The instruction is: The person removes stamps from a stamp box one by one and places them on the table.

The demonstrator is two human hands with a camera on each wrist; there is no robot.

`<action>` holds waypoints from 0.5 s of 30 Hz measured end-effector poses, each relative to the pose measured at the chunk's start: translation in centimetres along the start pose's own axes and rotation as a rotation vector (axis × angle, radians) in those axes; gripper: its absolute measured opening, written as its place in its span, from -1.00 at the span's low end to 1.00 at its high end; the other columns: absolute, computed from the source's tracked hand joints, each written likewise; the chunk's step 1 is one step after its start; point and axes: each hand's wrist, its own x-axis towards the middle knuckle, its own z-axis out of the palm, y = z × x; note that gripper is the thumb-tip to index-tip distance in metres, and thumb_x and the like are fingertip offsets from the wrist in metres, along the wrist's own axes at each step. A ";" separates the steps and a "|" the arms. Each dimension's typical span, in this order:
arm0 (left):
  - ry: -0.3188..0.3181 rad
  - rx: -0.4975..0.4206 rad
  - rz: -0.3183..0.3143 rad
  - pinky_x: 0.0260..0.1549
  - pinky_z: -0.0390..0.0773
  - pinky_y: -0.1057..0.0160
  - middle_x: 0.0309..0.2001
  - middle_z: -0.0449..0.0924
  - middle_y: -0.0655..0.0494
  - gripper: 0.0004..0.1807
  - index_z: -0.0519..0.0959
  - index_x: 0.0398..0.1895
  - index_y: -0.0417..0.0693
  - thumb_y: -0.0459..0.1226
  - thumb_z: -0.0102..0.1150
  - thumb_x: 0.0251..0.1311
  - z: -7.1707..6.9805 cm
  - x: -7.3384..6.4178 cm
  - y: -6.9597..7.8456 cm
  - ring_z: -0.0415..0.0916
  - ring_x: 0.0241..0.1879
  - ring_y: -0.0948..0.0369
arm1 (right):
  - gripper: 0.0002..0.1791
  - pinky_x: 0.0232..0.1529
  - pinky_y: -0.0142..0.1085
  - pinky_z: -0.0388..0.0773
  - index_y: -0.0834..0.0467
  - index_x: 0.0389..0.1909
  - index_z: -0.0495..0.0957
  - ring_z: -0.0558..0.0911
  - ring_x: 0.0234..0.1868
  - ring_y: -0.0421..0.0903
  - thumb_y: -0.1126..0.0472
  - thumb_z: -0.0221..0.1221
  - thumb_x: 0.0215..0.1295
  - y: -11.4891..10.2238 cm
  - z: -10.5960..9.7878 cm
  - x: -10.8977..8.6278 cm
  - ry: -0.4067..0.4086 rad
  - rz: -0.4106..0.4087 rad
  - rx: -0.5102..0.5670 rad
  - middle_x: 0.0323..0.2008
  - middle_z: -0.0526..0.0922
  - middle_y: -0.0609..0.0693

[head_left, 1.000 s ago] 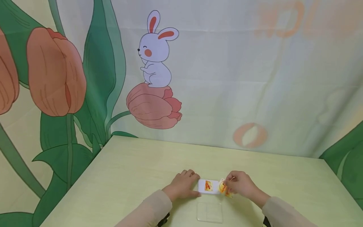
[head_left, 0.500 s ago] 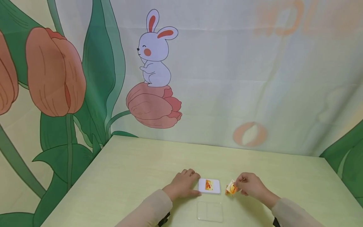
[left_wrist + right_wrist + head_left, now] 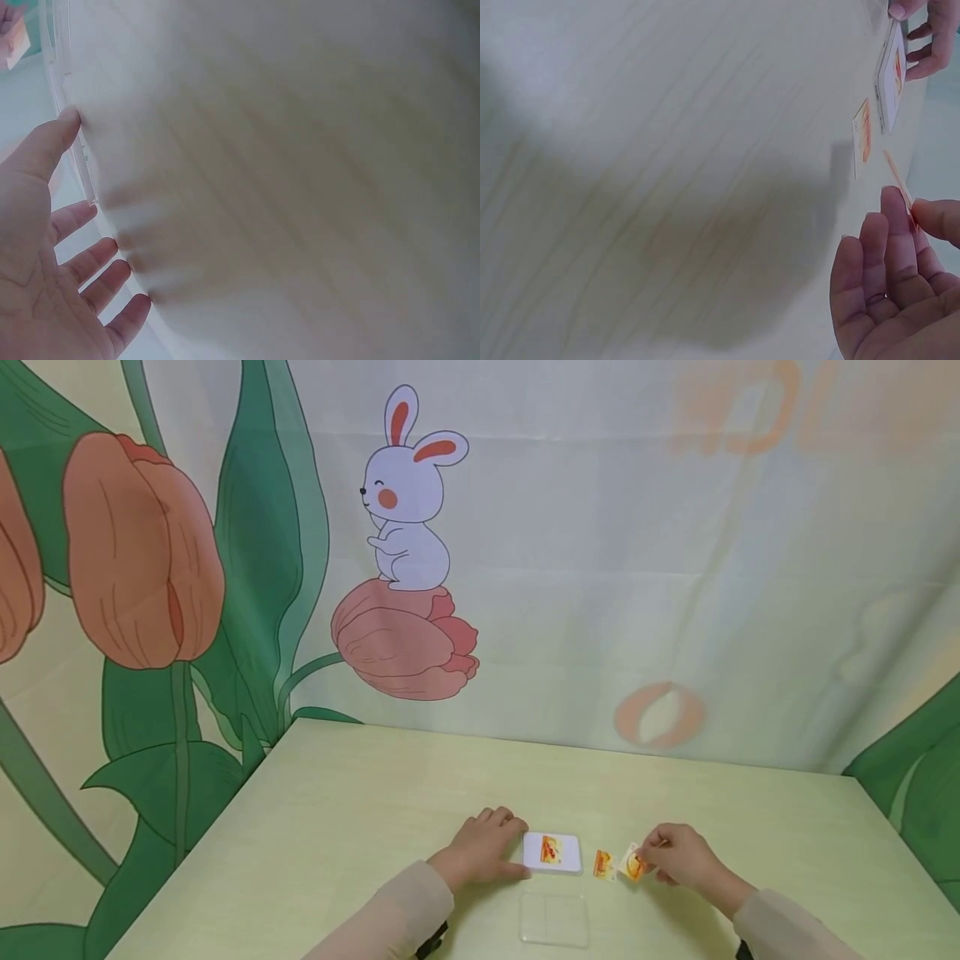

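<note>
A flat white-topped case (image 3: pixel 568 853) with clear edges lies on the table, an orange and yellow picture at its middle. My left hand (image 3: pixel 483 849) holds it at the left end, thumb at the near corner and index finger at the far one. In the left wrist view, the other fingertips of that hand (image 3: pixel 56 262) rest on the table. To the right of the case lies a small picture card (image 3: pixel 603 864). Just beyond it, my right hand (image 3: pixel 681 857) pinches another picture card (image 3: pixel 632 863) between thumb and index finger, tilted above the table; its remaining fingers are loosely extended.
A clear plastic lid (image 3: pixel 554 921) lies on the table (image 3: pixel 375 802) on the near side of the case. Behind the table hangs a printed cloth (image 3: pixel 540 568) with tulips and a rabbit.
My right hand has moved right, away from the case, with its card. One card has come apart from it and now lies on the table. The left hand stays at the case.
</note>
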 end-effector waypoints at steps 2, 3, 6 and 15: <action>0.005 0.001 0.003 -0.01 0.37 0.11 0.12 0.33 0.11 -0.32 0.34 0.18 0.15 0.18 0.18 -0.01 0.0 0.0 0.0 0.28 0.09 0.14 | -0.90 -0.62 -0.37 0.43 0.24 -0.48 0.50 0.40 -0.72 -0.20 0.29 0.17 0.14 0.3 0.0 0.1 0.004 0.020 -0.004 -0.60 0.59 -0.03; 0.007 0.000 0.004 -0.01 0.37 0.11 0.12 0.34 0.11 -0.32 0.34 0.18 0.16 0.18 0.18 -0.01 0.0 0.0 0.0 0.28 0.08 0.14 | -0.90 -0.62 -0.37 0.43 0.24 -0.49 0.50 0.40 -0.73 -0.20 0.29 0.17 0.14 0.4 -0.1 0.1 0.006 0.037 0.001 -0.60 0.58 -0.03; 0.012 0.000 0.009 -0.02 0.37 0.10 0.12 0.34 0.11 -0.32 0.35 0.17 0.15 0.18 0.19 -0.02 -0.1 0.0 0.0 0.28 0.09 0.14 | -0.89 -0.62 -0.36 0.43 0.24 -0.50 0.50 0.40 -0.71 -0.21 0.28 0.18 0.13 0.9 -0.1 0.3 0.007 0.057 -0.011 -0.59 0.55 -0.04; 0.005 -0.005 0.015 -0.01 0.38 0.08 0.12 0.34 0.10 -0.33 0.35 0.17 0.13 0.17 0.19 -0.01 -0.2 -0.2 0.1 0.28 0.10 0.13 | -0.88 -0.61 -0.35 0.44 0.21 -0.50 0.51 0.44 -0.67 -0.19 0.24 0.20 0.12 2.3 0.0 0.8 0.012 0.090 -0.034 -0.57 0.52 -0.05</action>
